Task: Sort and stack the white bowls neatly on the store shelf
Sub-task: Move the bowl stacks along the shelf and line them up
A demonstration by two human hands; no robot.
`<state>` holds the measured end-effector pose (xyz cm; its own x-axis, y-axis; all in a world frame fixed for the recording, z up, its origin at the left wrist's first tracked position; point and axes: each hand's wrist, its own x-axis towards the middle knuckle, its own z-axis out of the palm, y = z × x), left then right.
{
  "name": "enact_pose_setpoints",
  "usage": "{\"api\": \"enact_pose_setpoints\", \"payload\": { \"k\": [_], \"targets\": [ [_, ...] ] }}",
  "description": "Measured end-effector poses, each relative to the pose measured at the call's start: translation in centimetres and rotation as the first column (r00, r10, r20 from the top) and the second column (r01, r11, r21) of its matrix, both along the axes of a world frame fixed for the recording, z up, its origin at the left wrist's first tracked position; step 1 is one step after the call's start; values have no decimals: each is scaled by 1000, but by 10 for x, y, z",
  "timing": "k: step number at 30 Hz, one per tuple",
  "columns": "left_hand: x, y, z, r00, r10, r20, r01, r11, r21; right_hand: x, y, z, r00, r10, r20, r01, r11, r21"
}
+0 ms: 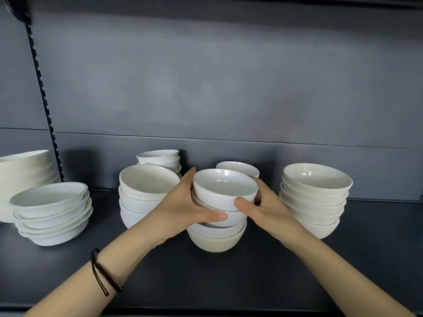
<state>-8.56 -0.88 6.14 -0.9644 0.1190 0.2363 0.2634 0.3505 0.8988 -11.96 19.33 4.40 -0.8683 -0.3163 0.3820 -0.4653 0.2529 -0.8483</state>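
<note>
While both palms clamp the centre stack (217,225) on the shelf (229,282), my left hand (183,207) and right hand (267,209) flank it evenly; its axis leans slightly, I judge.

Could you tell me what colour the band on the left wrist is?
Dark brown to black wristband, seen in the head view.

You will find no legible text, label, brand, number or sign here: the white bowls (225,191), the dark shelf (229,277) and its grey back panel (229,88) all appear unmarked.
</note>
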Motion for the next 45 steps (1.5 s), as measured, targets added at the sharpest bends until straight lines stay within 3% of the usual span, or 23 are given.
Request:
{"api": "enact_pose_setpoints", "payload": {
  "k": [9, 20, 25, 30, 38, 45],
  "targets": [
    [-2, -6, -16, 998, -6, 59, 7, 1000, -16, 5, -5, -5, 999, 45, 11, -45, 999, 24],
    [-4, -1, -27, 1000, 14, -2, -14, 999, 40, 9, -4, -8, 975, 185, 120, -175, 981, -85],
    [-4, 11, -36, 1000, -21, -21, 23, 994, 105, 5, 13, -19, 981, 175, 81, -169, 982, -82],
    [-5, 10, -41, 989, -150, 3, 150, 986, 74, 4, 31, -30, 969, 236, 67, -238, 971, 24],
    [-9, 14, -42, 984, -176, -35, 176, 984, -1, 3, 35, -35, 978, 203, 56, -203, 979, 2],
    [-8, 18, -45, 984, -169, -61, 175, 980, 95, 5, 36, -37, 986, 158, 57, -155, 986, -61]
  ]
}}
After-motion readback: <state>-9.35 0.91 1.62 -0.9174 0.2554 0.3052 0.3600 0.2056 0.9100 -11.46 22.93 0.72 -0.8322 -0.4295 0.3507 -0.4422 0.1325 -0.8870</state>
